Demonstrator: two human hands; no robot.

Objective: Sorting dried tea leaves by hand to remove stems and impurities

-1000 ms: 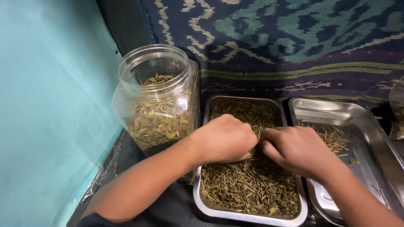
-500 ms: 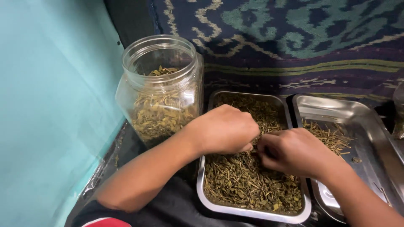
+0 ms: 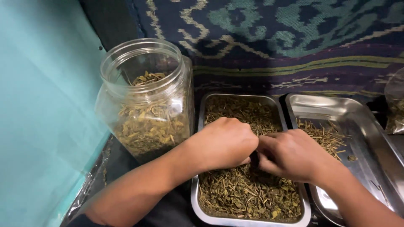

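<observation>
Left hand [image 3: 225,143]: curled into a loose fist over the middle of the tray of dried herb, fingers tucked under and pinching into the leaf; what they pinch is hidden by the knuckles.
Right hand [image 3: 294,153]: knuckle to knuckle with the left one, fingers bent narrow and down in the same heap; whether a stem sits between them I cannot tell.
Herb tray [image 3: 198,197]: shallow steel rectangle, filled nearly edge to edge with dried green leaf and thin stalks [image 3: 248,197]; both hands work its centre, a touch toward the right rim.
Second tray [image 3: 357,117]: steel as well, just beside the first on its right and mostly bare; a small scatter of pale stems [image 3: 324,134] lies at its left side.
Jar [image 3: 147,105]: clear plastic, lid off, standing just left of the herb tray's far-left corner, roughly half full of dried leaf.
Surroundings: teal wall [image 3: 42,105] on the left, patterned woven cloth [image 3: 273,38] along the back.
Step in hand: by the look of it, picking stalks out of the leaf, mid-heap.
Next move calls for: a fine pinch on one stalk, lifted free of the leaf and carried the short way right over the shared rims without dragging leaf along.
</observation>
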